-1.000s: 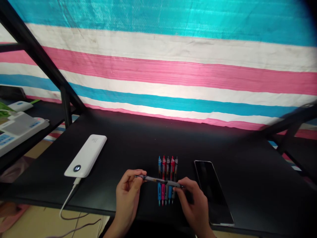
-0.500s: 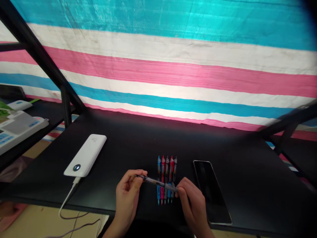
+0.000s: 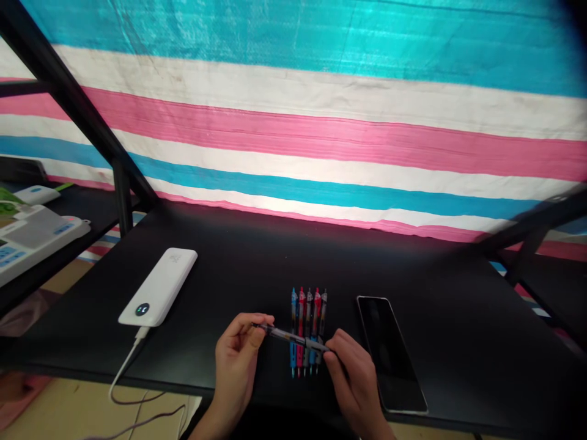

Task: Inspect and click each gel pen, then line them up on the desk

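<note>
I am gripping a pen (image 3: pixel 288 334) at both ends, my left hand (image 3: pixel 238 351) pinching one end and my right hand (image 3: pixel 353 376) the other. I am holding it crosswise over the row of pens (image 3: pixel 308 302) near the bench (image 3: pixel 257 256) front edge, between power bank (image 3: pixel 158 286) and phone (image 3: pixel 389 351).

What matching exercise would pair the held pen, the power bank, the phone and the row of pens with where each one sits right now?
1. held pen
2. power bank
3. phone
4. row of pens

A. flat on the desk, screen up, right of the right hand
B. on the desk's left part, cable plugged in
C. pinched between left hand and right hand
D. side by side on the desk, under the held pen

Pairs: 1-C, 2-B, 3-A, 4-D.
</note>
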`<state>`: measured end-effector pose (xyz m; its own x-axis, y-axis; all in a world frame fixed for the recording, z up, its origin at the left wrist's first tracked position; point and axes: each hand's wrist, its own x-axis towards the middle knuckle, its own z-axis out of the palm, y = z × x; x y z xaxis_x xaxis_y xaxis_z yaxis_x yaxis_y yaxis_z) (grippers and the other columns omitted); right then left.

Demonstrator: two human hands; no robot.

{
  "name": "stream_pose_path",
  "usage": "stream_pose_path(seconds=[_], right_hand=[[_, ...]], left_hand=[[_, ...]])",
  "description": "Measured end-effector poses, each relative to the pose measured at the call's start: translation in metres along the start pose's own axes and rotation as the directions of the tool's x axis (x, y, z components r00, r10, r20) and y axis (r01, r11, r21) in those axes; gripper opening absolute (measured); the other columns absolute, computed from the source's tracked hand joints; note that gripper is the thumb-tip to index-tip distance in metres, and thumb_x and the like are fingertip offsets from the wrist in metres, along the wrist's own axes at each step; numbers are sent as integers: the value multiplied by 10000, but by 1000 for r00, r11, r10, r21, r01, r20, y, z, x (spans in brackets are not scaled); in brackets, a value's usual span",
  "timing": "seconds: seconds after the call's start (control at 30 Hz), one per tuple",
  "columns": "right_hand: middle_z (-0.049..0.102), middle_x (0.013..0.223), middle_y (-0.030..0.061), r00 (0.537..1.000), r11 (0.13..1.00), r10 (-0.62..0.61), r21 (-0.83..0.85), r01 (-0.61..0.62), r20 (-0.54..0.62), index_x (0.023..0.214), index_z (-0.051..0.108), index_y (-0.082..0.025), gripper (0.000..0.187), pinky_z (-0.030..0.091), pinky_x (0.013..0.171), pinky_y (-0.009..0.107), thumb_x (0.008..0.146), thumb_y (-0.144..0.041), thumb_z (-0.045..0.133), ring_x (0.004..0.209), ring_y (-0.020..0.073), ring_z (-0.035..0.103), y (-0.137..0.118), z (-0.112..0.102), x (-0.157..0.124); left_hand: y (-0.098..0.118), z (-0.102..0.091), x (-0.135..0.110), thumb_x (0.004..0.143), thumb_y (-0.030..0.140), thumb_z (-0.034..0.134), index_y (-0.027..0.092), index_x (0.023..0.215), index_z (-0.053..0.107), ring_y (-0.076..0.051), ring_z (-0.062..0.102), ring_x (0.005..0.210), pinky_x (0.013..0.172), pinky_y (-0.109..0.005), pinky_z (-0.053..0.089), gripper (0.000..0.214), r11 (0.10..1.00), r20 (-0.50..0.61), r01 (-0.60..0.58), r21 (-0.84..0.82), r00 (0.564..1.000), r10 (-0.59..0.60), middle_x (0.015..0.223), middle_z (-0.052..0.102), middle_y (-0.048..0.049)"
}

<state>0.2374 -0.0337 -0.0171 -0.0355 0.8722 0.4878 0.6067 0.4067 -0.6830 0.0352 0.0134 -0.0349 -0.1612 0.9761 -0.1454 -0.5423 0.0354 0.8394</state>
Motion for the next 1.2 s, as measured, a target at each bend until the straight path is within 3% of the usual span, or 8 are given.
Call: stream_pose_path(seconds=[0.3,0.5,0.6,0.77,0.97,1.2], right_hand=[[542,683,-30,993,999,40,12,-39,-107,817,561,-229,230,432,563,223,1031,-150,535,603,131,556,-10,8,2],[589,728,-20,976,997,78,32,-73,-201,890,621,-223,160,450,593,227,1030,-173,563,631,135,578,-11,18,-3],[622,742,-22,976,994,97,62,-86,-194,894,636,-230,150,460,631,238,1024,-178,580,657,141,596,-13,24,-7],[644,772,-10,976,981,153,139,-132,-155,913,671,-236,181,474,677,266,1042,-236,545,701,161,619,-17,30,-14],[631,794,-2,929,950,288,190,-247,-231,1023,699,-227,158,474,820,308,1060,-280,555,728,172,610,-14,31,-20],[562,721,-21,853,883,435,320,-343,-287,988,676,-224,210,457,660,265,1070,-372,551,680,161,554,-15,31,-15]], left_hand=[[6,11,6,692,361,975,211,828,823,-152,746,803,798,-211,596,253,999,9,10,-44,1000,-9,838,806,-40],[9,23,-8,824,315,891,275,1133,773,-161,754,914,862,-268,612,333,997,26,68,-30,997,-68,1116,778,-50],[11,29,-11,800,292,907,307,1254,726,-141,744,865,827,-250,613,489,996,-9,79,-41,997,-79,1047,744,-14],[21,32,0,759,276,923,286,1274,710,-117,716,814,770,-221,602,557,990,-81,74,-122,993,-85,978,736,-6],[34,19,9,796,271,898,307,1341,680,-100,692,776,727,-215,592,588,993,-82,45,-109,995,-54,997,736,-3],[34,7,16,772,290,927,291,1309,705,-98,699,722,669,-210,595,581,993,-65,77,-92,994,-83,988,756,-11]])
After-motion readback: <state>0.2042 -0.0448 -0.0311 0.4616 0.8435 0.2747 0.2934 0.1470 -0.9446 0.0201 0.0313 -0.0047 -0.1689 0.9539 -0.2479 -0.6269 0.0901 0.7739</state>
